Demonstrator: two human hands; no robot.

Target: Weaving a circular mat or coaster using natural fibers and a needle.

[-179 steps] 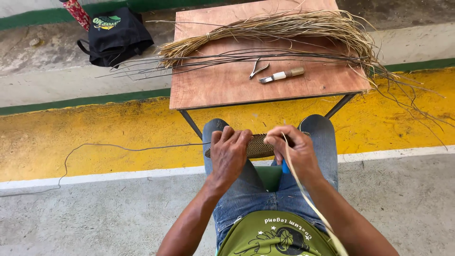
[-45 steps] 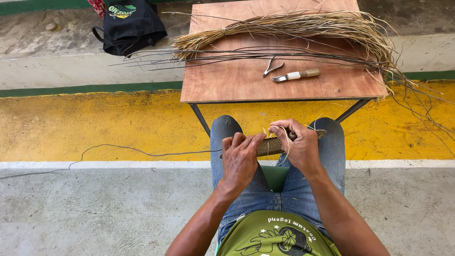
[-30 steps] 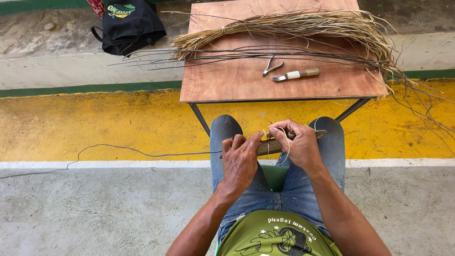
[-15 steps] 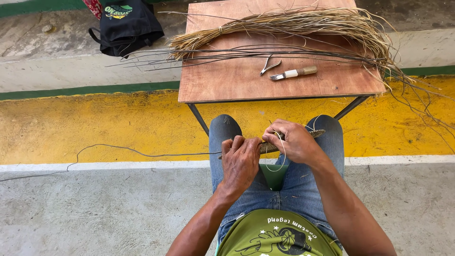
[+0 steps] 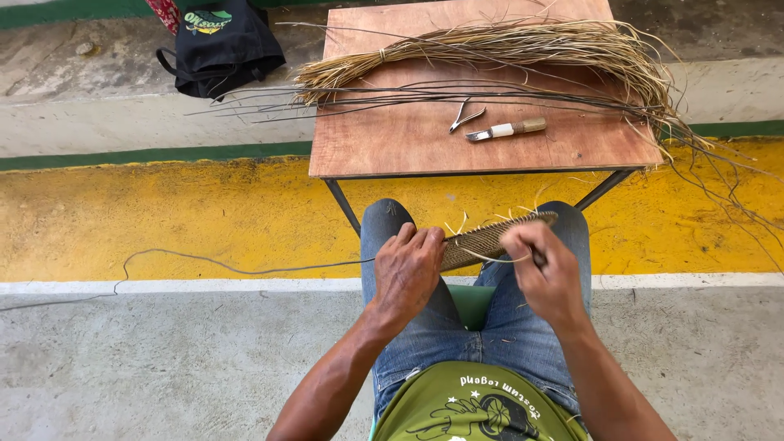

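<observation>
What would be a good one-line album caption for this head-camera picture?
Seated at a small wooden table, a person's left hand steadies a woven fibre strip while the right hand pulls a strand.

A black bag (image 5: 224, 45) lies on the ground at about eleven o'clock, left of the wooden table (image 5: 408, 143). A printed logo patch (image 5: 206, 20) sits on its upper face: a rounded shape in green, yellow and white. No boxes, signs or screens show anywhere else.
</observation>
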